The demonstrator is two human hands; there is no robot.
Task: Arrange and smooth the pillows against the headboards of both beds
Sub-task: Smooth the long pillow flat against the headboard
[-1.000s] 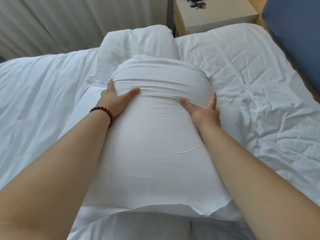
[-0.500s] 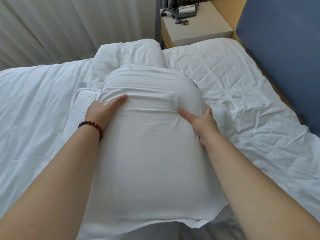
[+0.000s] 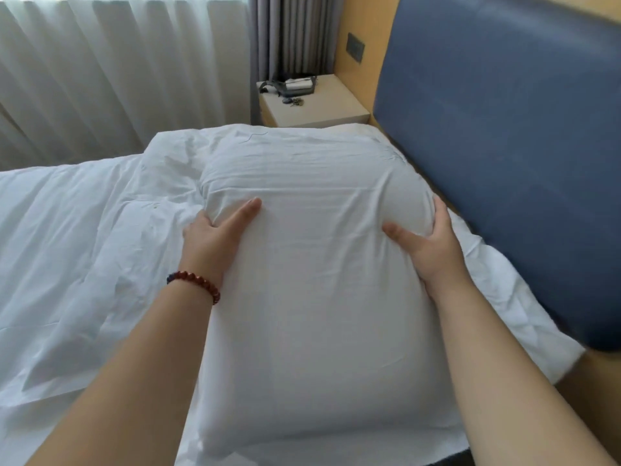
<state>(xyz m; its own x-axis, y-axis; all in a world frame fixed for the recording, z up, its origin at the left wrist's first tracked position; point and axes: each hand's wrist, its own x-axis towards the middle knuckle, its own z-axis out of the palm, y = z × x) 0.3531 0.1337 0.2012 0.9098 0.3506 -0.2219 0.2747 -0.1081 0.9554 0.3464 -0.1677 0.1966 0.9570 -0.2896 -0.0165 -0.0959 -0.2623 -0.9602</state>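
Note:
A large white pillow (image 3: 319, 280) fills the middle of the view, held up lengthwise over the bed. My left hand (image 3: 215, 237), with a red bead bracelet on its wrist, grips the pillow's left side. My right hand (image 3: 426, 243) grips its right side, thumb pressed into the cover. The blue padded headboard (image 3: 504, 146) stands just to the right of the pillow. A second white pillow (image 3: 174, 159) lies behind it on the left, partly hidden. The white sheet (image 3: 60, 247) of the bed spreads to the left.
A pale bedside table (image 3: 319, 105) with a dark bag and keys on it stands beyond the bed's head. White sheer curtains (image 3: 117, 68) hang at the back left, a grey drape (image 3: 292, 35) beside them. A wall switch plate (image 3: 355, 47) sits on the yellow wall.
The pillow has moved right, toward the headboard, with both hands still gripping its sides. The view has lifted, so the headboard and curtains now show more.

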